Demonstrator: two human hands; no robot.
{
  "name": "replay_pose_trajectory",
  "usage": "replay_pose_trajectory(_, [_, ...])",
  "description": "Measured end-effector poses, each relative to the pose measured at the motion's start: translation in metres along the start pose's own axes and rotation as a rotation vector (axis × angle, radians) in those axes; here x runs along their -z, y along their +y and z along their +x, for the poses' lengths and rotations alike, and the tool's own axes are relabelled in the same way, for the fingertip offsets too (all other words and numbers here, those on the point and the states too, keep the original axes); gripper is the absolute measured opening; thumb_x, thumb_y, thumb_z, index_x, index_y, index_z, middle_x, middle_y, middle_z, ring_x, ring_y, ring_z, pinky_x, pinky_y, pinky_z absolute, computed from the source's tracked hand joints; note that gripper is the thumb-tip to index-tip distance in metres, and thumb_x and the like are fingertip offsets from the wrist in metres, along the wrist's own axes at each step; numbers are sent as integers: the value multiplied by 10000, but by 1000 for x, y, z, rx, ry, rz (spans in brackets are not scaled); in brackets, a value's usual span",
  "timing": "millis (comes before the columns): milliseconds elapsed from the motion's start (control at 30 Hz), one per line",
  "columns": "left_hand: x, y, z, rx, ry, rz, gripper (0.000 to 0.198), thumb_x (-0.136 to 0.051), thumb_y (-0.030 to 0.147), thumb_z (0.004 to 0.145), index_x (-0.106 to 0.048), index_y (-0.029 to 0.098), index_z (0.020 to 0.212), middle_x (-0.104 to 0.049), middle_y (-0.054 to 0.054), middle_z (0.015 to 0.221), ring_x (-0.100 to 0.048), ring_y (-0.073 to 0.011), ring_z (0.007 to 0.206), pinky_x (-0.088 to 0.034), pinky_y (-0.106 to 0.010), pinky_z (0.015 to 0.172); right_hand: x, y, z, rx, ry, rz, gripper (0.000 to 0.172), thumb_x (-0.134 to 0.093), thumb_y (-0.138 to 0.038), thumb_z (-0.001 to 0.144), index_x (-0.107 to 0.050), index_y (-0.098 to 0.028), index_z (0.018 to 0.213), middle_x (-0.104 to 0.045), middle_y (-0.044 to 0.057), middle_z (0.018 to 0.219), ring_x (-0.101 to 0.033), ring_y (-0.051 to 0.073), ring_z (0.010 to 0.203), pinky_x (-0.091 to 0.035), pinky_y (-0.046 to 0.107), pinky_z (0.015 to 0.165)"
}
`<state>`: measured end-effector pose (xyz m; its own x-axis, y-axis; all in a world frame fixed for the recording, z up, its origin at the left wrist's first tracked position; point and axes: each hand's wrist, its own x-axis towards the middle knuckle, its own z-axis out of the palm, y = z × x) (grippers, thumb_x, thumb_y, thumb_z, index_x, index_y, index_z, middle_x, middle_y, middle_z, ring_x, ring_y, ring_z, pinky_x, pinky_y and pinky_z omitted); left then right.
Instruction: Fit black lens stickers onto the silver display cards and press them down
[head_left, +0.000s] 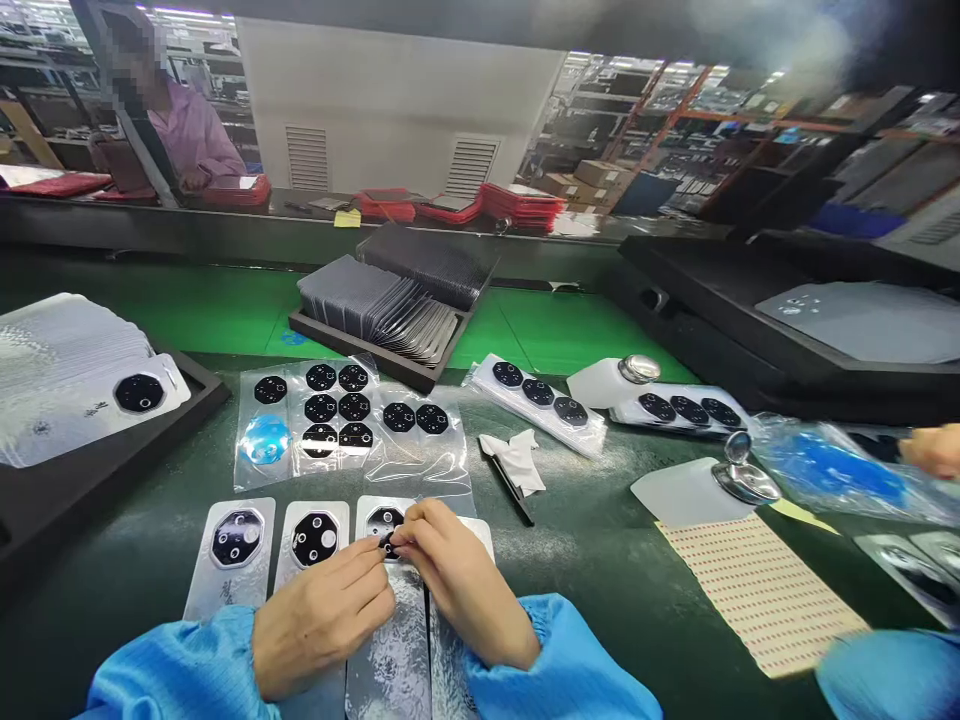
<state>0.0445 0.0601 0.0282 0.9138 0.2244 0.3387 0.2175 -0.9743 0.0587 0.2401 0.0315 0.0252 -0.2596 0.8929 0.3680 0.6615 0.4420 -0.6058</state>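
red trays [386,207] – piled | yellow note [347,218] – just beside | cardboard boxes [596,180], background right | person in pink [191,135], far left

On the dark green counter [585,590], four silver rectangular panels [386,650] are lying side by side. Clear rectangular plastic sheets [409,460] bearing black octagonal discs [355,407] are lying behind them; behind those, a black rectangular tray [367,354] is holding thin grey rectangular plates [356,295]. To the left, another black tray [67,490] is carrying stacked silver panels [75,370]. Right of the sheets, a crumpled white tissue [517,462] is lying against a slim black tool [514,495]; farther right, a cream red-dotted paper sheet [757,590] is lying.
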Motion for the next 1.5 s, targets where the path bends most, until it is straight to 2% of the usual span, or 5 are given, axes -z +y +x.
replay_pose_trajectory(133, [0,1,2,4,20,-8,230,-368,25,930,-591,82,913,-633,-70,874,-639,-192,982,-442,-402,1101,-10,-1,-2,123,46,-317,234,-388,-77,954,-593,-172,892,-558,91,954,-496,206,868,-423,326,728])
replay_pose_trajectory(300, [0,2,1,17,22,-18,219,-379,28,929,-590,82,910,-625,-63,874,-635,-187,982,-424,-392,1117,-11,-1,-5,231,88,-406,299,-325,-99,993,-617,-156,960,-578,99,1009,-485,207,948,-374,332,799])
replay_pose_trajectory(933, [2,2,3,38,3,-2,254,-329,15,919,-557,122,890,-576,-22,788,-621,-153,829,-426,-457,1109,-11,2,-2,179,105,-383,195,-474,-128,959,-635,-190,868,-578,58,962,-475,190,932,-326,320,790])
replay_pose_trajectory(1233, [0,2,0,44,-19,-27,249,-338,-15,887,-554,108,896,-572,-36,817,-622,-175,897,-423,-486,1110,-12,5,-1,175,131,-371,273,-399,-141,991,-626,-194,851,-569,59,928,-462,189,901,-318,317,765])
replay_pose_trajectory(1500, [-2,2,0,43,-17,-12,244,-341,-11,890,-553,110,892,-588,-40,828,-631,-181,926,-413,-488,1116,-11,3,-1,163,117,-400,149,-525,-119,931,-628,-198,858,-568,51,935,-470,187,901,-320,310,770])
